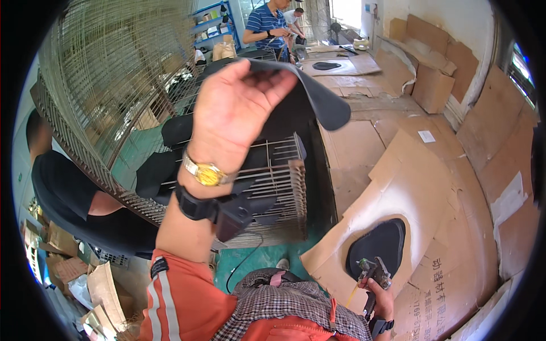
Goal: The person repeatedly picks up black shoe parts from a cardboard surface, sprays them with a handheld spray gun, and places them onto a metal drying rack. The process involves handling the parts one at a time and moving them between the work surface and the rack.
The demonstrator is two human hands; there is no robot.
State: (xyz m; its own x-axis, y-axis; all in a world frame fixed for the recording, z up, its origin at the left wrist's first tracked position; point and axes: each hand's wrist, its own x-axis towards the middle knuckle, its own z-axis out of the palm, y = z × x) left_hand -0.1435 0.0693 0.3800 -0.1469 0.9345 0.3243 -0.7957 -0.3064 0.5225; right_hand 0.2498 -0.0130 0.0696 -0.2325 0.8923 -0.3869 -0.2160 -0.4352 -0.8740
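My left hand (236, 102) is raised in front of me, its fingers closed on the edge of a dark, flexible sheet piece (330, 108) with a rounded end. The sheet bends down to the right, above a wire rack (284, 193) with other dark pieces lying on it. Low on the right, my right hand (382, 296) grips a small metal spray gun (372, 271). Its nozzle end is over a black rounded piece (380, 241), which lies flat on a cardboard sheet (352, 213). A pale halo surrounds that piece on the cardboard.
Tall stacked wire racks (108, 85) tilt up on the left, with a person in dark clothes (79, 199) beside them. Another person in a striped shirt (264, 25) works at the far table, near another black piece (326, 66). Cardboard boxes (105, 284) stand at the lower left.
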